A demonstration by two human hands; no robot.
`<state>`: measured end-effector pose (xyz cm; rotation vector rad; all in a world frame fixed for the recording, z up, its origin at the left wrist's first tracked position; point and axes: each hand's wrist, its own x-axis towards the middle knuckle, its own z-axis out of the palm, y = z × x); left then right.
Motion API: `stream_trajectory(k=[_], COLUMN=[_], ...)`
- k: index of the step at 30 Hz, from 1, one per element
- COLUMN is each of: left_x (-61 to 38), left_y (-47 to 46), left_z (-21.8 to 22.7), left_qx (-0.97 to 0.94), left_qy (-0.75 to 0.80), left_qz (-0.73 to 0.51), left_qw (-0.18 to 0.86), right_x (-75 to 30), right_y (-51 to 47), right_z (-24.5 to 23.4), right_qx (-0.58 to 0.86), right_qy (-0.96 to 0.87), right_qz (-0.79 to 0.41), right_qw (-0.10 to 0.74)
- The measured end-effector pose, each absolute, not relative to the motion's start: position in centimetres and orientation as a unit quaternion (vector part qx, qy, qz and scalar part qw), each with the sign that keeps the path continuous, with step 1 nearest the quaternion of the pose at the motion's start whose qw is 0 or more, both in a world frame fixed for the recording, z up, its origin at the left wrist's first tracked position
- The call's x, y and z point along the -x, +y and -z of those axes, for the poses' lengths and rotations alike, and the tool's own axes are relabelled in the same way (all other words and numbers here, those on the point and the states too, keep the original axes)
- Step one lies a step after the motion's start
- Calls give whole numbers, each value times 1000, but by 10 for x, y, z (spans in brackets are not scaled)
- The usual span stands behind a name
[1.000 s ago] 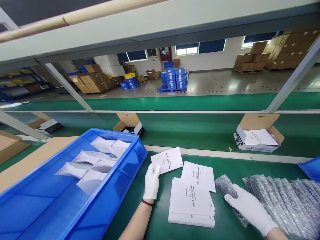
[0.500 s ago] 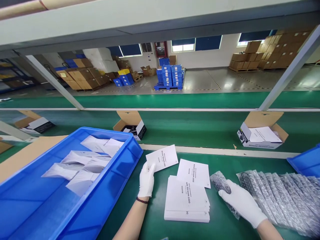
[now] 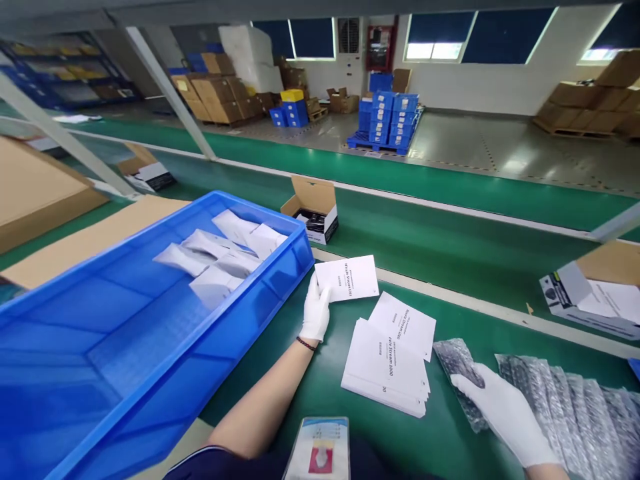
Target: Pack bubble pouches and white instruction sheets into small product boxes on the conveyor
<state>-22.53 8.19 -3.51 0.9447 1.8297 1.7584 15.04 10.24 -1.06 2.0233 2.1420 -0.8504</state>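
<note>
Booklet (image 3: 346,278): white, pinched at its near corner by left hand (image 3: 316,311), just right of blue bin (image 3: 150,373). Booklet stack (image 3: 387,367): right of that booklet, on green tabletop (image 3: 450,440). Bubble pouch (image 3: 457,373): right of stack, right hand (image 3: 503,413) clasped on it. Open box (image 3: 314,212): beyond the bin.

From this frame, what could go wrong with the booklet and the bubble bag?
1. The left hand pinches the booklet only by one corner, so it may slip or bend.
2. The right hand rests on a bubble bag beside a loose row of bags; lifting one might drag its neighbours.
3. The booklet stack is fanned and could scatter if brushed.
</note>
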Motion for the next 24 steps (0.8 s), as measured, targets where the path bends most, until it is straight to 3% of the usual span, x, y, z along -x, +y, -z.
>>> stream_trajectory(k=[7, 12, 18, 24], left_x=[224, 224, 226, 226], left_y=[88, 90, 89, 91], left_z=[41, 39, 40, 38], left_qx=[-306, -308, -299, -310], left_qy=[704, 679, 660, 646], left_qz=[-604, -627, -648, -655], left_qw=[216, 226, 234, 239], right_x=[-133, -69, 65, 188], right_y=[112, 147, 214, 289], right_z=[-54, -115, -132, -144], right_qx=[-680, -485, -320, -296], right_qy=[710, 857, 945, 951], right_qz=[185, 86, -69, -54], right_qw=[-14, -151, -30, -70])
